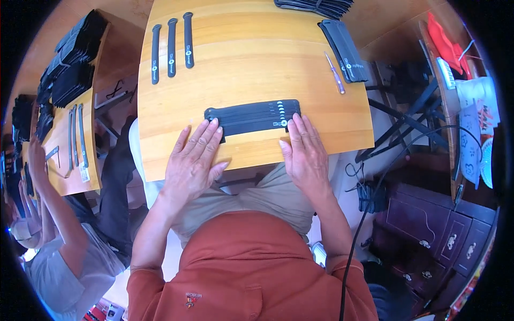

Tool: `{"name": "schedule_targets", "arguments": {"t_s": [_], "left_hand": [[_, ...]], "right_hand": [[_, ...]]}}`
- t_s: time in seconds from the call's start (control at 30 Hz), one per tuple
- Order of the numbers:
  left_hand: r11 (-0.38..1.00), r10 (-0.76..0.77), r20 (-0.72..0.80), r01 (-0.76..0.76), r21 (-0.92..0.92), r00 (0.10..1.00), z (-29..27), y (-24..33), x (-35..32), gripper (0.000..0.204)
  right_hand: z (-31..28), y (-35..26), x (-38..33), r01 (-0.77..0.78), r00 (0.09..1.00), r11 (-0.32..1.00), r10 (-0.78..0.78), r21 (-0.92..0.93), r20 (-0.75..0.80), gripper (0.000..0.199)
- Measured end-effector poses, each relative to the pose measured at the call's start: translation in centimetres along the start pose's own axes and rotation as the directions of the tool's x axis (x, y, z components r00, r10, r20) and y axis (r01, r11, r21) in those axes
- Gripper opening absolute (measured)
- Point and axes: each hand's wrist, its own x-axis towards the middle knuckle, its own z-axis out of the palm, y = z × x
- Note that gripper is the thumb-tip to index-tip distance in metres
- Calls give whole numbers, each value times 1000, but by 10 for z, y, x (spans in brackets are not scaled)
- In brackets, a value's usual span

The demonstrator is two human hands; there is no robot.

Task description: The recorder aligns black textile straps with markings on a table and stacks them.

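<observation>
Several black straps (246, 116) with small printed marks lie side by side near the table's front edge, forming a flat band. My left hand (194, 155) lies open with its fingertips at the left end of this band. At the other end rest the fingertips of my right hand (305, 152), fingers stretched out and thumb apart. Neither hand is wrapped round anything. Three single black straps (172, 48) with rounded ends lie apart at the far left of the table.
A screwdriver (335, 73) with a purplish handle lies at the right beside a stack of black straps (344, 51). Another bundle (316, 6) sits at the far edge. On the left, a co-worker (75, 251) sits at a second table. A black cable (369, 203) hangs at my right.
</observation>
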Motion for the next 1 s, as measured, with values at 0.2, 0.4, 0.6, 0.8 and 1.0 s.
{"name": "schedule_targets", "arguments": {"t_s": [0.2,0.4,0.6,0.8,1.0], "left_hand": [[999,-37,-12,36,-19,999,-6,-7,-7,67],[997,-21,-55,17,-69,998,-3,-10,-15,66],[995,-20,-105,9,-104,994,-4,-12,-15,66],[992,13,-156,-33,-125,988,-9,-14,-11,64],[980,-3,-158,-29,-197,987,-7,-18,-15,66]], "right_hand": [[-5,-3,4,-7,1000,1000,7,23,-13,43],[-22,-11,24,72,997,978,-74,-194,-4,32],[-4,-58,98,187,977,971,-168,147,-134,22],[57,-95,177,309,951,926,-296,218,-89,30],[94,-89,204,341,939,936,-343,87,9,34]]}}
